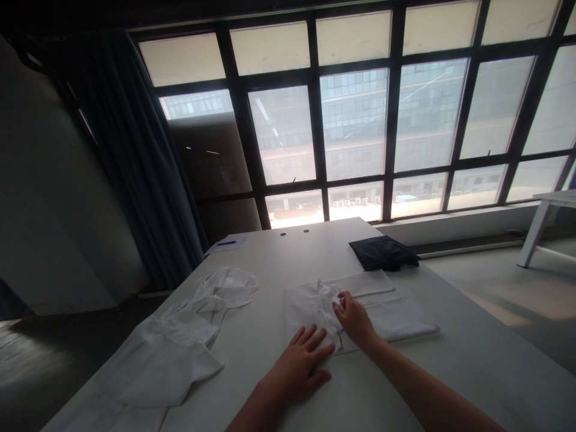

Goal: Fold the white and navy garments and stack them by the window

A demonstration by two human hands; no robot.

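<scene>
A white garment [393,315] lies folded on the table in front of me, with a bunched, gathered strip across its left part. My left hand [308,360] rests palm down with fingers spread, its fingertips at the garment's near left edge. On the gathered strip is my right hand [353,318], its fingers curled and thumb close to the index finger at the cloth. The exact grip of those fingertips is hard to see. To the left, a second white garment [157,360] lies loosely crumpled along the table's edge.
The white table [265,372] reaches toward a large framed window. A dark folded cloth [384,253] lies near its right edge. At the far left corner, a blue pen [226,243] rests on paper. A dark curtain [135,150] hangs left; another white table [537,231] stands right.
</scene>
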